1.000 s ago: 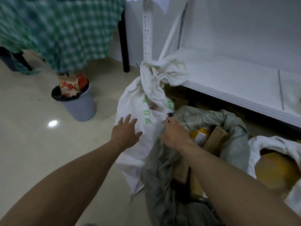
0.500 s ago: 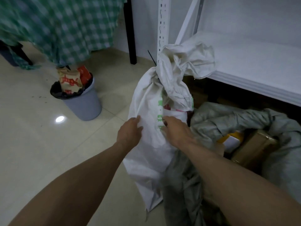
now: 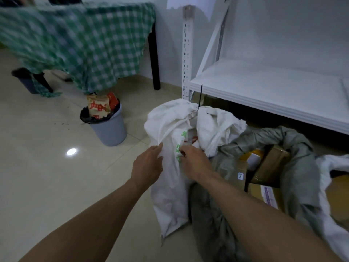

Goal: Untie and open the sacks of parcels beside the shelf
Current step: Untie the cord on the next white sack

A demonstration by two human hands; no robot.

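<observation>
While the grey waste bin (image 3: 107,127) stands well off to the left on the tiled floor, we lay our left hand (image 3: 148,163) nearly flat, fingers straight, against the side of the white sack (image 3: 170,186), gripping nothing. That sack stands on the floor just in front of the shelf's corner post, its neck bunched and cinched by a black cable tie (image 3: 200,97) whose tail sticks up. Our right hand (image 3: 192,161) has its fingers curled into the cloth at the green print, pinching a fold. Further right, a grey sack (image 3: 300,167) lies already open with cardboard parcels (image 3: 272,163) showing, below the white shelf (image 3: 273,87). We judge the trouble to be the tie: it will not come undone like a knot, so tugging the cloth this low could tear the fabric or topple the sack and spill its parcels.
</observation>
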